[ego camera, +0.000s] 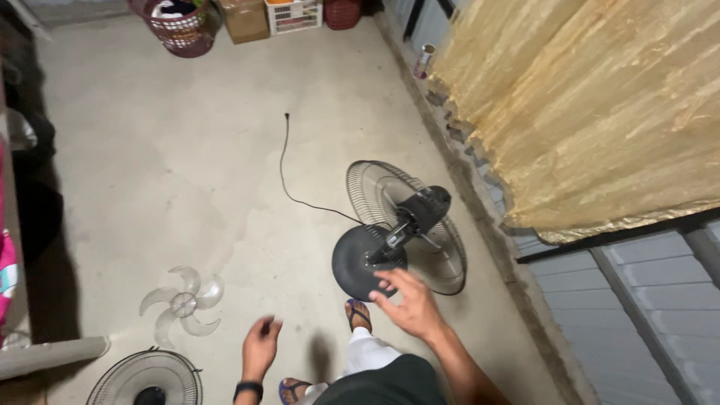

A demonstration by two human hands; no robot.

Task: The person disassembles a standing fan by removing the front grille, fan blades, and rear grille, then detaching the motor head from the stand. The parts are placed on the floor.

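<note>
the fan (401, 229) lies tipped over on the concrete floor (187, 165), its round black base (360, 259) nearest the person and its wire guard (435, 247) face down beyond. its stem runs from the base up and to the right toward the motor housing (424, 206). the right hand (409, 304) hovers just beside the base's near edge, grip apart, holding nothing. the left hand (260, 345) hangs farther left, loosely curled and empty, nearer the clear fan blade (182, 304).

A home's bare concrete utility space: laundry basket (182, 28), storage boxes (244, 19), and a gold curtain (592, 105).
</note>
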